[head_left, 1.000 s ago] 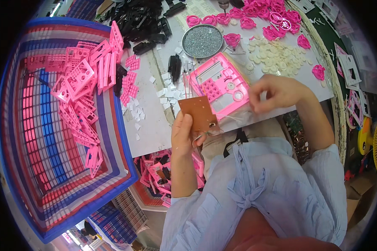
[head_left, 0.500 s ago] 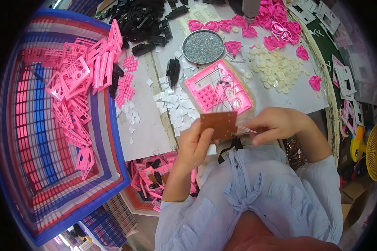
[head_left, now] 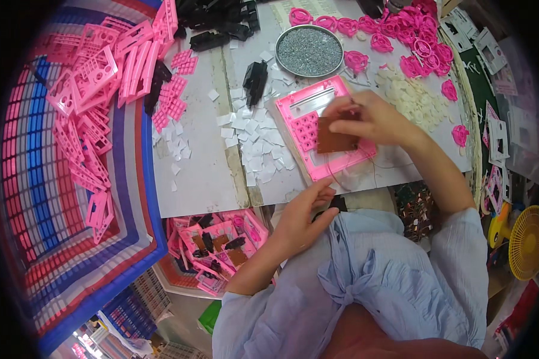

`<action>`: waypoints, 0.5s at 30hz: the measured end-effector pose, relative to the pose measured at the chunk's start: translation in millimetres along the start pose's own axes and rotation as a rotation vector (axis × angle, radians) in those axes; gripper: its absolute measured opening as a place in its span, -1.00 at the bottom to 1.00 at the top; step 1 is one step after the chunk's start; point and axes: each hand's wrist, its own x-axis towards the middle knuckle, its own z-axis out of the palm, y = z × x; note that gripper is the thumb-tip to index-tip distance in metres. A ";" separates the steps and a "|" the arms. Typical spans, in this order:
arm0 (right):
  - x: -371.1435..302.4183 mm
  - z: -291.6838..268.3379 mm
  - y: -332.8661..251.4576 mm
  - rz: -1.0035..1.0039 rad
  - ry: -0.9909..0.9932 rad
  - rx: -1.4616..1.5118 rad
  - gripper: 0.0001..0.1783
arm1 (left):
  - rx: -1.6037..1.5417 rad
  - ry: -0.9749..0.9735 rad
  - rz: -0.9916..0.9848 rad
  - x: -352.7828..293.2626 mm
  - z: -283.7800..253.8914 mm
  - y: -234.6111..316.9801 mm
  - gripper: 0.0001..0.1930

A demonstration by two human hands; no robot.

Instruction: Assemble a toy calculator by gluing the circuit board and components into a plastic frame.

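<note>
My R hand (head_left: 365, 119) pinches the brown board (head_left: 336, 139), pressing it flat into the pink shell (head_left: 317, 134) at 12 o'clock w/ wires trailing to 6, while L hand (head_left: 305, 212) hangs loose & empty at table edge (head_left: 221, 203).

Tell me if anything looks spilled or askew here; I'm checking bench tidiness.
Small white squares lie scattered loose across the table, beside the pink frame where the right hand presses a brown board. Thin wires trail off the frame's edge.
</note>
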 end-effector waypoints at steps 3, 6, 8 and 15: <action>40.0 1.7 -3.7 0.003 -0.170 -0.127 -0.73 | 0.130 0.004 0.026 -6.1 -11.7 4.1 -0.52; 65.0 7.3 5.0 0.011 -0.286 -0.300 -0.74 | 0.166 0.026 0.020 -7.8 -24.4 9.1 -0.58; 68.1 11.1 11.6 -0.027 -0.308 -0.430 -0.76 | 0.198 0.063 0.008 -6.5 -32.9 11.5 -0.62; 64.4 17.6 1.9 -0.057 -0.204 -0.592 -0.69 | 0.610 0.285 0.257 30.5 -51.7 12.2 -0.64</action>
